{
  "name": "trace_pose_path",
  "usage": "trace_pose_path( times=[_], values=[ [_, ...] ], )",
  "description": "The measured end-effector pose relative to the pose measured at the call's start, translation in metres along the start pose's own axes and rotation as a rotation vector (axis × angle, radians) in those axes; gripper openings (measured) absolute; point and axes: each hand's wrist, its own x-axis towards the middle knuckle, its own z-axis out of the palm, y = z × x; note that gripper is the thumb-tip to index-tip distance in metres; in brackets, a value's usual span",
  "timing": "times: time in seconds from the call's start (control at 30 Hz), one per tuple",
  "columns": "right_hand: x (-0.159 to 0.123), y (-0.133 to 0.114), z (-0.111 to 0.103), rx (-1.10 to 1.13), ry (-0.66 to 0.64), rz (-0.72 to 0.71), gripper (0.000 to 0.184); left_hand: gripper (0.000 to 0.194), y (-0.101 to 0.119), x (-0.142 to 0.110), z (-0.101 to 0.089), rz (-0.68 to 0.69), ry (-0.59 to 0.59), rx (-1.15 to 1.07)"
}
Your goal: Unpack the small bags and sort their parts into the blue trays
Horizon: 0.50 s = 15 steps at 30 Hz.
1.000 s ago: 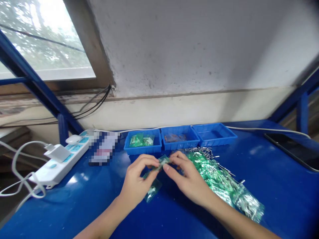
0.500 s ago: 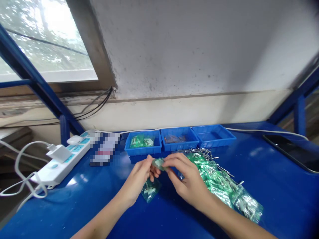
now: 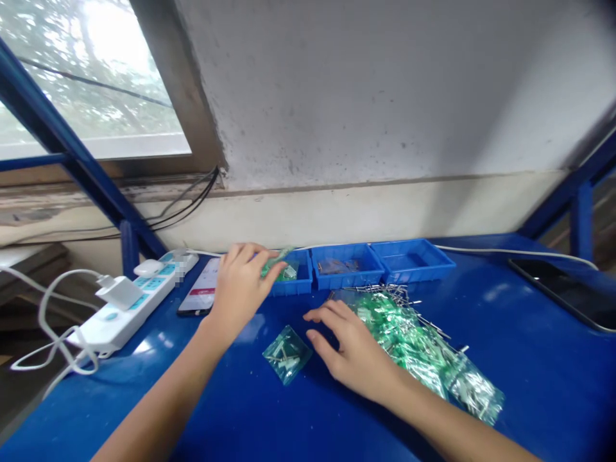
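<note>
My left hand [image 3: 243,282] is over the leftmost blue bin [image 3: 304,282], its thumb and fingers pinching a small green plastic bag [image 3: 278,258]. More green bags with white pieces lie in that bin, partly hidden behind the hand. My right hand [image 3: 349,343] hovers low over the table, fingers apart and nothing in them. Just left of its fingertips lies a clear greenish bag [image 3: 287,355] with white and metallic pieces inside. Beyond and beside the right hand spreads a heap of shiny green bags [image 3: 409,340], with thin metal rods [image 3: 392,294] at its far edge.
The middle blue bin [image 3: 349,282] holds bags with brownish contents; the right blue bin [image 3: 414,273] stands beside it. At left are a white power strip [image 3: 122,317] with cables and a lit phone [image 3: 199,292]. A dark phone [image 3: 568,292] lies far right.
My left hand has moved away from my right, up and left to the leftmost bin, carrying the small bag. My right hand has let go of that bag and lowered slightly.
</note>
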Motion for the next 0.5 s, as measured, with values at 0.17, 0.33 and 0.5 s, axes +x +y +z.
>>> trace_pose_path(
  times=[0.17, 0.33, 0.5],
  values=[
    [-0.006, -0.003, 0.013, -0.154, -0.211, -0.056, 0.052, 0.017, 0.01, -0.031, 0.017, -0.067, -0.203, -0.095],
    [-0.004, -0.004, 0.029, -0.212, -0.204, -0.05, 0.039, 0.013, 0.02, -0.041, 0.019, -0.071, -0.144, -0.254],
    [-0.004, 0.0, 0.035, -0.01, -0.112, 0.028, 0.048, 0.012, 0.027, -0.039, 0.015, -0.088, -0.131, -0.393]
  ],
)
